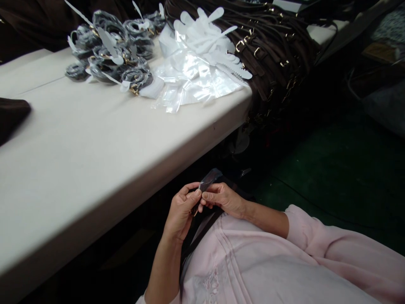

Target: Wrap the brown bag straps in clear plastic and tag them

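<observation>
Below the table edge, over my lap, my left hand (pixel 181 210) and my right hand (pixel 221 198) meet with fingers pinched on a dark strap (pixel 207 182) partly wrapped in clear plastic. The strap's end sticks up between the thumbs, and its length hangs down past my pink top. A small gold fitting shows under my left fingers. Both hands are closed on the strap.
A white table (pixel 79 147) runs along the left. At its far end lie several bagged coiled straps (pixel 114 50), a heap of clear plastic bags (pixel 196 80) with white tags (pixel 205 29), and a pile of dark brown straps with gold buckles (pixel 268 46). A dark cloth (pixel 11 116) lies at the left edge.
</observation>
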Demonstrator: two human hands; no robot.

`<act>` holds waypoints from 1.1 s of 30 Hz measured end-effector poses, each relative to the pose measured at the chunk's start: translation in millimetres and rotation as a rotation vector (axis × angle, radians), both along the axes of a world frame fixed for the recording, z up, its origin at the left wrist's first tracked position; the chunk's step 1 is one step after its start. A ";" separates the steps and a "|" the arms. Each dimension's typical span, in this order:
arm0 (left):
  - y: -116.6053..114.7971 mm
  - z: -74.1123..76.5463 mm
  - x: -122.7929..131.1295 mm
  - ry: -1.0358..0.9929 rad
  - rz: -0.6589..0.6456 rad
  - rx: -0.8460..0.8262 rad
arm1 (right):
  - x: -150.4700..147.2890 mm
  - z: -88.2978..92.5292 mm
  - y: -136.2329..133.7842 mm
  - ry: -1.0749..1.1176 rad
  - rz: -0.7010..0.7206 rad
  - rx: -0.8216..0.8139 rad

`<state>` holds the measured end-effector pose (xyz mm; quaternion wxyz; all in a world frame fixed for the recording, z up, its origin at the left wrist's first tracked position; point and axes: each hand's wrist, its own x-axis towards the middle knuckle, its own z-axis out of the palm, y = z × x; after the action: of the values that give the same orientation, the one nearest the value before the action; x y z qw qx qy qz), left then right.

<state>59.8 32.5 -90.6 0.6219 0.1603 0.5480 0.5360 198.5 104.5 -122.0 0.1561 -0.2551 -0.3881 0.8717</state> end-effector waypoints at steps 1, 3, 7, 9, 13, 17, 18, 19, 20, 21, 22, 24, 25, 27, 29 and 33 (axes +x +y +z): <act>-0.1 0.0 0.3 0.027 -0.009 -0.013 | 0.5 -0.5 0.3 -0.007 0.007 0.011; -1.2 -0.5 2.3 0.108 -0.020 -0.012 | 1.5 -1.7 1.2 -0.004 -0.010 0.003; -7.0 -0.9 6.7 0.238 -0.044 0.071 | 3.7 -3.4 5.8 -0.032 -0.119 -0.040; -10.3 -1.2 7.2 0.293 -0.044 0.081 | 4.4 -3.7 9.4 -0.094 -0.164 -0.006; -13.3 -6.2 6.3 0.398 -0.018 0.097 | 3.1 -4.6 14.4 -0.160 -0.114 0.254; -11.0 -16.6 7.2 0.493 -0.025 0.082 | 4.1 -9.2 14.1 -0.283 -0.096 0.465; -10.4 -19.4 8.2 0.533 -0.023 0.065 | 5.8 -10.4 13.6 -0.353 -0.114 0.560; -9.9 -21.9 9.5 0.576 -0.023 0.052 | 7.9 -11.3 13.1 -0.427 -0.148 0.674; -9.7 -24.2 11.1 0.620 -0.028 0.044 | 10.1 -12.0 12.4 -0.492 -0.195 0.791; -9.6 -26.2 12.8 0.664 -0.042 0.042 | 12.1 -12.4 11.7 -0.538 -0.245 0.895; -9.7 -27.7 14.7 0.707 -0.059 0.046 | 13.6 -12.7 11.0 -0.555 -0.289 0.976; -10.2 -29.4 18.1 0.792 -0.085 0.075 | 14.3 -13.1 9.6 -0.527 -0.330 1.082; -10.5 -29.6 19.5 0.841 -0.090 0.099 | 13.6 -13.5 8.9 -0.504 -0.332 1.114; -11.1 -28.6 21.3 0.950 -0.093 0.154 | 10.7 -14.7 8.1 -0.470 -0.321 1.167; -11.8 -26.7 22.0 1.053 -0.107 0.206 | 7.3 -16.0 7.9 -0.458 -0.321 1.215; -13.7 -24.1 22.5 1.194 -0.152 0.243 | 2.9 -18.9 9.5 -0.451 -0.339 1.319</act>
<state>82.2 18.7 -114.7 0.2212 0.5411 0.7239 0.3663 201.4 114.0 -141.0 0.3272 -0.3381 -0.8120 0.3453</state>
